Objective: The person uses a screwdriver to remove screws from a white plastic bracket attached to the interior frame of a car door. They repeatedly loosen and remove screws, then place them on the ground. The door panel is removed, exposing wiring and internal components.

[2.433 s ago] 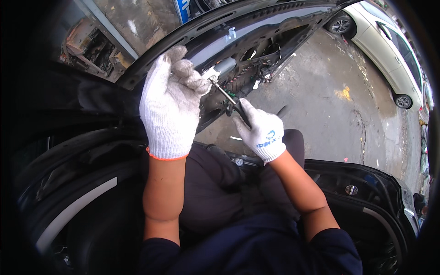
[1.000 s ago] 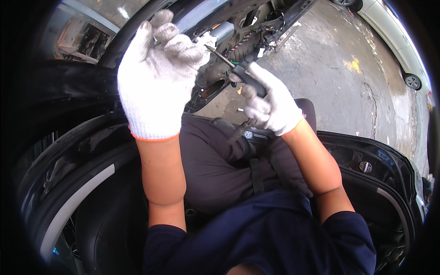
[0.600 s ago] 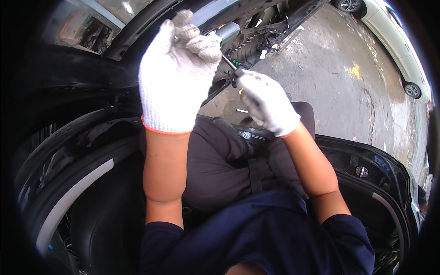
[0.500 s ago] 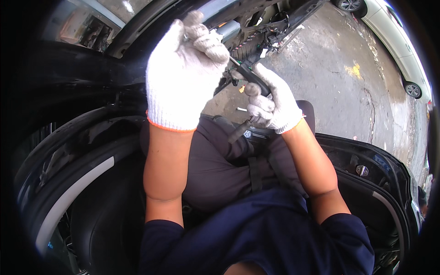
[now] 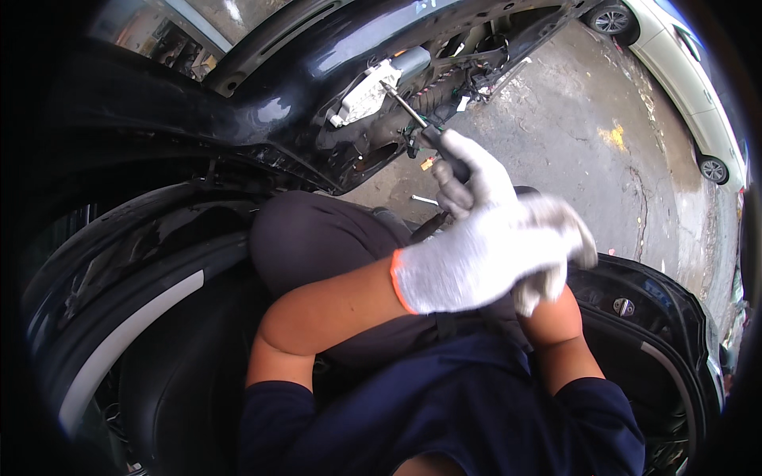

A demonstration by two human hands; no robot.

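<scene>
My gloved right hand (image 5: 476,170) grips the black handle of a screwdriver (image 5: 449,152). The tool's metal shaft slants up to the left, and its tip meets the white housing of a motor unit (image 5: 367,97) on the dark door panel (image 5: 298,119). Crossing my lap, my gloved left hand (image 5: 492,254) lies over my right wrist and hides it. Its fingers are blurred by motion but look apart, thumb side low beside the right forearm, with nothing seen in them. Whether it touches the wrist I cannot tell.
Loose wires and connectors (image 5: 468,83) hang along the door's inner side. A small white stick-like piece (image 5: 424,199) lies on the concrete floor (image 5: 556,119). A pale car (image 5: 675,79) stands at the upper right. Black car body edges (image 5: 659,293) surround my seat on both sides.
My left hand has left the motor unit and swung down to the right, across my right wrist. The white housing is now uncovered. My right hand keeps the screwdriver at nearly the same place.
</scene>
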